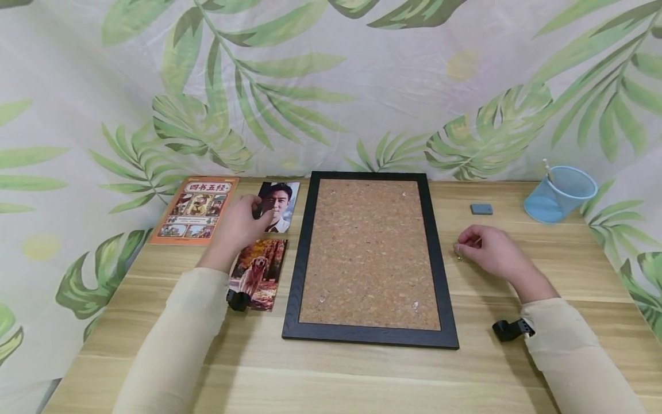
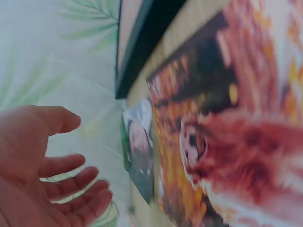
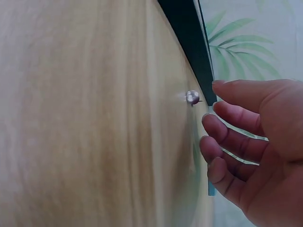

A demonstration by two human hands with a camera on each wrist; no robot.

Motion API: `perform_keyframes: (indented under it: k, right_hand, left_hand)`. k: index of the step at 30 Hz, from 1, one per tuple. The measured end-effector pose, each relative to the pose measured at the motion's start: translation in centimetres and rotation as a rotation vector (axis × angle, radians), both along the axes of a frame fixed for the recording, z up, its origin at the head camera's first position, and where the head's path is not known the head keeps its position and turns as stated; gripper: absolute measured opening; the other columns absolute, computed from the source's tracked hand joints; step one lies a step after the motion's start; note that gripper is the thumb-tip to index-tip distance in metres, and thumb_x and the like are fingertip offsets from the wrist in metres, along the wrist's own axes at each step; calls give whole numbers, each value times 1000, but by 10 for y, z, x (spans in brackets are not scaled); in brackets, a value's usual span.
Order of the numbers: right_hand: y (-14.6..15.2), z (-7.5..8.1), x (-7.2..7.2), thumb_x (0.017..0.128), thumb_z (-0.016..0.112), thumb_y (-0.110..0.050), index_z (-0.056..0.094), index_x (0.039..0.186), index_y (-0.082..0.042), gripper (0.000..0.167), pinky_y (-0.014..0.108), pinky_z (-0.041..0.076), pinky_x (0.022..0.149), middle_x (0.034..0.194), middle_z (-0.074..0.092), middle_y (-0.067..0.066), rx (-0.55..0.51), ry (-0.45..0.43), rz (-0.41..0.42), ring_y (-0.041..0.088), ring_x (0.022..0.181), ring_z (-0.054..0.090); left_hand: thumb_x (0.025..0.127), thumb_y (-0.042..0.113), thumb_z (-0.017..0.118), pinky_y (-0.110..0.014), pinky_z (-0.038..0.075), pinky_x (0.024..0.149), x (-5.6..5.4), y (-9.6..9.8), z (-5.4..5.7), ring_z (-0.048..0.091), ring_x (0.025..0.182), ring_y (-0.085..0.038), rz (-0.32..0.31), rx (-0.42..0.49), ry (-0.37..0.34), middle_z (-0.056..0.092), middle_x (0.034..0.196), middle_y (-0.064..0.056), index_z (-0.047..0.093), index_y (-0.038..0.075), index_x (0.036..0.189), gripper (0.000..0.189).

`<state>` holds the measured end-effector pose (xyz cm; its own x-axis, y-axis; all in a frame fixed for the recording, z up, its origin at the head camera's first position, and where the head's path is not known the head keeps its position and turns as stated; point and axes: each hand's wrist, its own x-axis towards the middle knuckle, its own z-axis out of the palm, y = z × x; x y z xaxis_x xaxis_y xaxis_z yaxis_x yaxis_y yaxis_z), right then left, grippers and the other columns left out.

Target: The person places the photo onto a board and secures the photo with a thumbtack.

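Note:
My left hand (image 1: 239, 223) is over the left edge of a portrait photo (image 1: 283, 201), its thumb and fingers parted with nothing between them. Below that photo lies a dog photo (image 1: 265, 276), partly covered by my left wrist in the head view. On the right, my right hand (image 1: 491, 251) hovers low beside a clear push pin (image 3: 192, 97) lying on the table. Its loosely bent fingertips (image 3: 218, 124) are close to the pin but apart from it in the right wrist view. Between the hands lies a black-framed cork board (image 1: 369, 253).
An orange-bordered booklet (image 1: 178, 217) lies at the far left. Toward the back right are a small blue-grey block (image 1: 481, 209) and a blue mesh cup (image 1: 550, 201) with a light stick in it. Behind the wooden table (image 1: 351, 379) hangs a leaf-patterned cloth (image 1: 393, 103).

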<state>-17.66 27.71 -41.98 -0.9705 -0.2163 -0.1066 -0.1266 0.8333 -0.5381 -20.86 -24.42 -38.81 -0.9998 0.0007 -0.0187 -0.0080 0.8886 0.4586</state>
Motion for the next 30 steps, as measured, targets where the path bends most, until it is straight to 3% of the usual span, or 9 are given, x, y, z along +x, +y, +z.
perform_keyframes:
  k: [3, 8, 11, 16, 19, 22, 26, 30]
  right_hand:
    - [0, -3, 0, 103, 73, -23, 74, 105, -2, 21, 35, 48, 77, 91, 72, 8, 6, 6, 2, 18, 84, 62]
    - [-2, -5, 1, 103, 72, -20, 75, 103, -3, 17, 35, 47, 75, 88, 71, 7, 12, 15, 17, 17, 81, 59]
    - [-3, -5, 1, 104, 72, -19, 76, 101, -3, 16, 36, 46, 75, 88, 71, 7, 28, 17, 21, 18, 81, 59]
    - [-2, -6, 1, 104, 71, -18, 77, 99, -4, 16, 37, 47, 77, 88, 72, 8, 53, 12, 15, 20, 82, 60]
    - [-2, -6, 1, 104, 71, -17, 77, 99, -3, 16, 38, 47, 77, 89, 72, 9, 59, 11, 9, 21, 83, 61]
    - [-2, -6, 1, 104, 70, -17, 76, 98, -4, 16, 38, 47, 77, 89, 72, 9, 64, 14, 6, 21, 83, 60]
    - [-2, -5, 0, 105, 69, -18, 76, 98, -4, 17, 37, 47, 77, 89, 72, 9, 59, 21, 5, 21, 83, 60]
    - [-3, -6, 0, 105, 68, -17, 76, 100, -3, 17, 37, 48, 77, 92, 72, 10, 44, 40, -6, 21, 84, 62]
  left_hand:
    - [108, 40, 59, -65, 46, 112, -10, -7, -4, 55, 134, -53, 16, -49, -73, 52, 150, -36, 48, -11, 153, 68]
    - [108, 48, 59, -67, 45, 114, -22, -13, -12, 50, 139, -58, 46, -104, -192, 44, 155, -42, 39, -15, 157, 83]
    - [106, 52, 62, -67, 46, 111, -27, -13, -18, 50, 134, -59, 53, -143, -229, 39, 153, -46, 42, -18, 152, 86]
    - [103, 49, 68, -62, 48, 103, -31, -10, -23, 52, 120, -51, 60, -148, -236, 43, 144, -43, 54, -18, 134, 75]
    - [104, 43, 69, -62, 46, 110, -34, -11, -24, 51, 127, -53, 59, -126, -213, 46, 145, -43, 54, -17, 138, 71]
    - [107, 31, 64, -61, 47, 112, -36, -14, -25, 54, 131, -52, 67, -45, -191, 51, 145, -40, 47, -16, 149, 65]
    - [109, 19, 55, -53, 54, 94, -36, -19, -27, 64, 109, -42, 74, 92, -179, 62, 129, -35, 43, -13, 153, 55]
    - [110, 19, 53, -44, 51, 80, -34, -21, -25, 61, 96, -35, 66, 163, -156, 63, 122, -31, 45, -11, 151, 51]
